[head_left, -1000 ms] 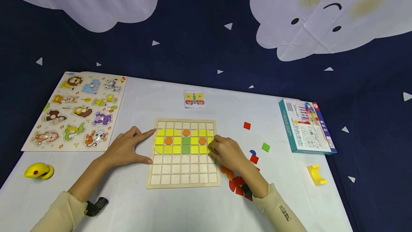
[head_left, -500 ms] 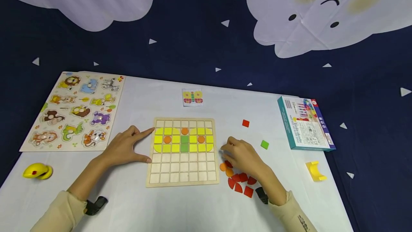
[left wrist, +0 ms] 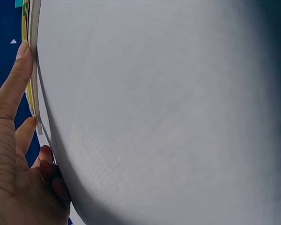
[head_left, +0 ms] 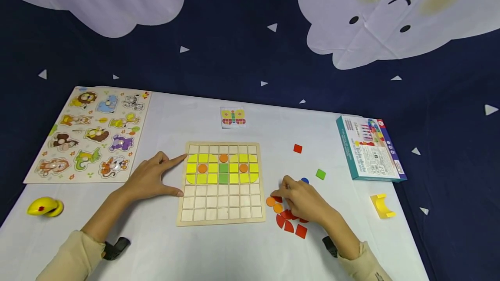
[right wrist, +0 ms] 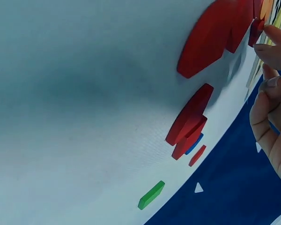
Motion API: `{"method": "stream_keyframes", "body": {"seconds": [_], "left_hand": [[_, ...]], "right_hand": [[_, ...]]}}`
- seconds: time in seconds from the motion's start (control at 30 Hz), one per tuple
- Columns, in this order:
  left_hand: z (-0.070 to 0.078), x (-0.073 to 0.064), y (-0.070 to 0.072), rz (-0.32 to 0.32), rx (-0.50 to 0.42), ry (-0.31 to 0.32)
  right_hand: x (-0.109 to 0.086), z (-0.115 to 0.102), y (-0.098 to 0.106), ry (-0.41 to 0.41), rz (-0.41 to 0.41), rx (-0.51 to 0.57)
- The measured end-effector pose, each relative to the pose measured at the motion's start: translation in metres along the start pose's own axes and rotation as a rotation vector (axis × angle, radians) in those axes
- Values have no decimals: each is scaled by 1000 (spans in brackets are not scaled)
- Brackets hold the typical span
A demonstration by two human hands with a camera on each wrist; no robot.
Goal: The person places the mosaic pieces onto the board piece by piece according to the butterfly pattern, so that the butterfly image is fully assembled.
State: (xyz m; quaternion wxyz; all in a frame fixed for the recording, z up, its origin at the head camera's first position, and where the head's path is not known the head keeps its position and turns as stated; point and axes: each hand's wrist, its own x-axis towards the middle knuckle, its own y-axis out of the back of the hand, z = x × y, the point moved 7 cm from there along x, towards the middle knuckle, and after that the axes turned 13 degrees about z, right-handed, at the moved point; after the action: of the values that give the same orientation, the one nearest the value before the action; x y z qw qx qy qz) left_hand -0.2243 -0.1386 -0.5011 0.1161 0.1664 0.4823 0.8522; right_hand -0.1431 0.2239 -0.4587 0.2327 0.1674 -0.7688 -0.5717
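Observation:
A wooden grid board [head_left: 222, 204] lies mid-table; yellow pieces, orange discs and green squares fill its upper rows, and the lower rows are bare. My left hand [head_left: 150, 179] steadies its left side, the index finger and thumb spread straight against the edge, as the left wrist view of that board edge [left wrist: 35, 28] also shows. Right of the board, my right hand [head_left: 306, 196] pinches a small red piece [right wrist: 255, 33] by its edge between thumb and index finger. Beside it lie orange discs [head_left: 271, 202] and several red pieces [head_left: 300, 231], some partly hidden under the hand.
A butterfly pattern card [head_left: 233, 118] lies behind the board. Loose on the right are a red square [head_left: 298, 148], a green square [head_left: 320, 174] and a blue piece [head_left: 304, 180]. An animal puzzle [head_left: 87, 142], a yellow toy [head_left: 44, 207], a box [head_left: 371, 148] and a yellow arch [head_left: 383, 207] stand around.
My right hand has left the board's right edge, moved right and down, and come to the red piece beside the orange discs. The left hand stays at the board.

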Motion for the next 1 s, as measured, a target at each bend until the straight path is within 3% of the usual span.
{"method": "stream_keyframes", "body": {"seconds": [0.4, 0.77, 1.0], "left_hand": [[0, 0, 0, -5, 0, 10], [-2, -3, -1, -5, -1, 13], [-2, -1, -2, -4, -4, 11]], "right_hand": [[-5, 9, 1, -43, 54, -40], [-5, 12, 2, 27, 129, -69], [9, 0, 11, 50, 167, -38]]}}
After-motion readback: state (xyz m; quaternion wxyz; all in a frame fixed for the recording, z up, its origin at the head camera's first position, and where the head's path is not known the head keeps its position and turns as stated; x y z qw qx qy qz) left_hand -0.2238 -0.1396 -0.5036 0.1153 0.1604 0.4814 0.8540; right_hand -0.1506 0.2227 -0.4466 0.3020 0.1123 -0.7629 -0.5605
